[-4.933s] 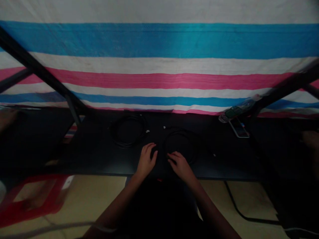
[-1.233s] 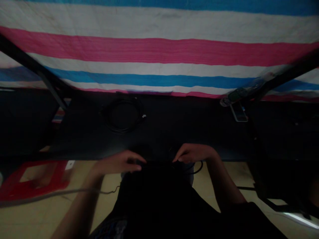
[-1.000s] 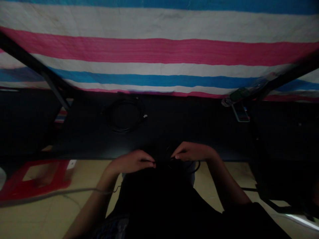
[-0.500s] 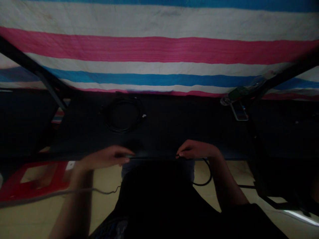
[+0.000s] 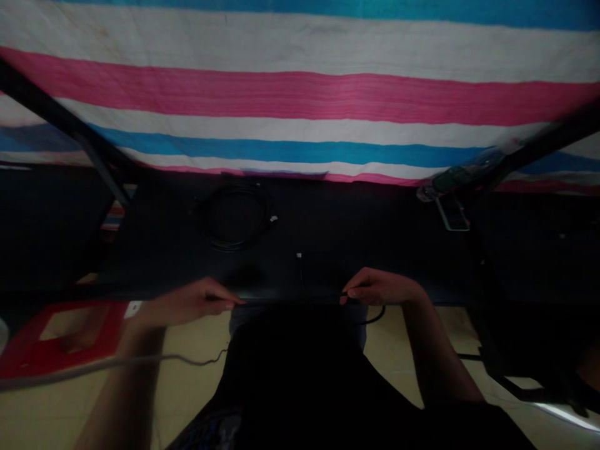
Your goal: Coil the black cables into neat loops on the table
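My left hand (image 5: 206,300) is at the front edge of the dark table, thumb and fingers closed on a thin black cable. My right hand (image 5: 375,286) pinches the black cable (image 5: 375,316) too, and a curved length of it hangs below that hand. Between the hands the cable is hard to make out against the dark shirt. A small pale connector (image 5: 299,255) on a thin dark lead lies on the table between them. Farther back, to the left, rests a coiled black cable (image 5: 229,244) with a white tag.
A bottle (image 5: 450,181) and a phone (image 5: 454,215) lie at the back right. Striped sheeting (image 5: 300,94) hangs behind the table (image 5: 356,237), between slanted dark frame bars. A red stool (image 5: 105,334) stands below left, with a grey cord crossing it.
My hands have moved slightly apart, the left to the left and the right to the right. The pale connector now shows between them. Less cable hangs below my right hand.
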